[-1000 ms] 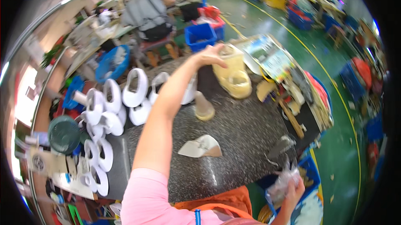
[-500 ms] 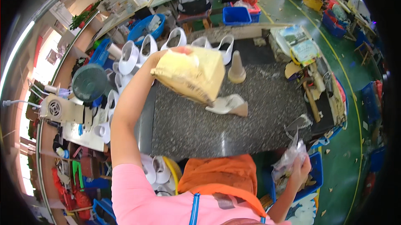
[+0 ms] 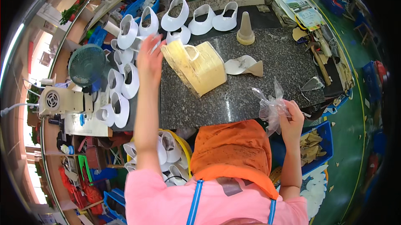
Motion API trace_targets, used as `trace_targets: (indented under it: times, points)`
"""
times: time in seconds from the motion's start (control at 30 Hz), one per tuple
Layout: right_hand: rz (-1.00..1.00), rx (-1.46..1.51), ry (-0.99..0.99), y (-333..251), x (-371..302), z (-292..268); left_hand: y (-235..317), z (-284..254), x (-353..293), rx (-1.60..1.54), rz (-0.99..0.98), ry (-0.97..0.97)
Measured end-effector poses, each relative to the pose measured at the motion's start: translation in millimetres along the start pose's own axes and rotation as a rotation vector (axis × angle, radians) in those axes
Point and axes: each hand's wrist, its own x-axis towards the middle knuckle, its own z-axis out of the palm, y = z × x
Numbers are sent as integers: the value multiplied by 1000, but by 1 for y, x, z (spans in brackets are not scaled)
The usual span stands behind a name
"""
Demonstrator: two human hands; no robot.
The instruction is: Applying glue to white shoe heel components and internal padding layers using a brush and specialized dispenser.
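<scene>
My left hand [image 3: 150, 60] is raised at the left of the dark speckled worktop [image 3: 188, 114], fingers apart and holding nothing. Just right of it is a boxy yellow plastic container [image 3: 204, 70] with dark smudges and a rounded opening or loop on top. Over the worktop's front right edge, my right hand [image 3: 292, 116] pinches a crumpled clear plastic bag [image 3: 273, 110]. A curved white shoe-upper piece [image 3: 242, 65] with a tan end lies beside the yellow container. Behind it, a beige cone [image 3: 245, 30] stands upright on its round base.
White shoe uppers [image 3: 175, 14] line the worktop's back and left sides. A hammer [image 3: 321, 64] and other tools lie at the right. A green fan [image 3: 87, 64] stands far left. Below right is a blue bin [image 3: 319, 145] of scraps; more uppers fill a yellow basket [image 3: 186, 145].
The yellow container, lifted in my left hand before, is now lower over the worktop and released. My left hand has moved left of it. My right hand has raised the bag from the bin.
</scene>
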Motion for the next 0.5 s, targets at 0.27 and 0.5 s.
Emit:
trace_targets:
  times: [0.27, 0.5]
  points:
    - [-239, -88, 101, -32, 48, 45, -59, 61, -95, 488, 306, 216]
    - [-890, -190, 215, -66, 99, 111, -39, 25, -92, 285, 6, -6]
